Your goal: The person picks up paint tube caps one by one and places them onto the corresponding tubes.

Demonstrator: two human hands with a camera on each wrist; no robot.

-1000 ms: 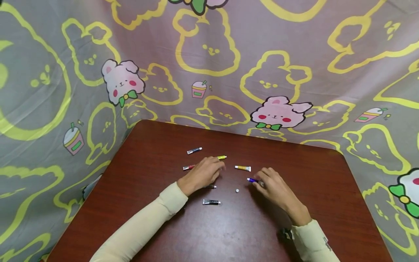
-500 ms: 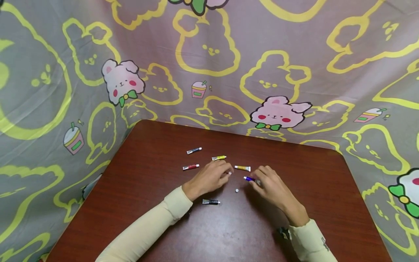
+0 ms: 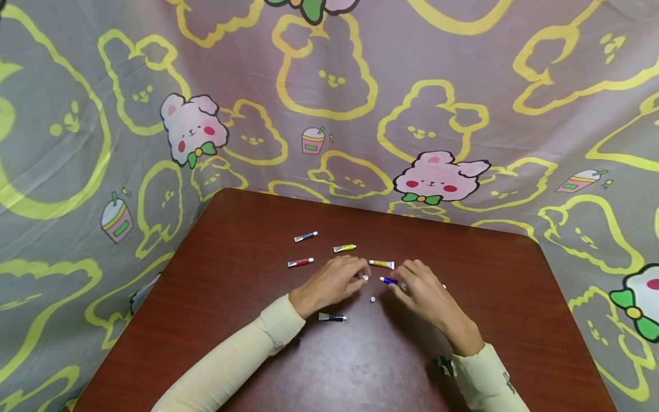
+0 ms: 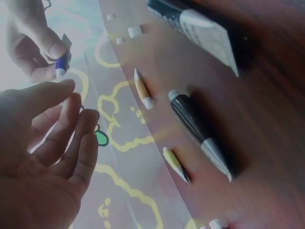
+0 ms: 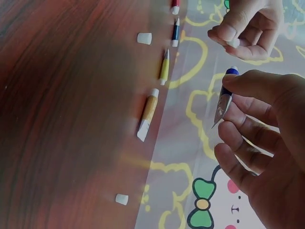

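Observation:
My left hand pinches a small white cap between thumb and fingertips. Facing it, my right hand pinches a small blue paint tube between thumb and forefinger. The tube's white nozzle end points at my left fingertips, with a short gap between. A loose white cap lies on the table below and between the hands. Another white cap lies to the right of my right hand, mostly hidden in the head view. An ochre paint tube lies just beyond the hands.
Around my left hand lie yellow, red, dark blue and black paint tubes. Another dark tube shows in the left wrist view. A cartoon-patterned cloth hangs behind the brown table.
My left hand has moved right from over the tubes, the white cap now showing at its fingertips. My right hand has shifted slightly left with the blue paint tube, uncovering a cap behind it.

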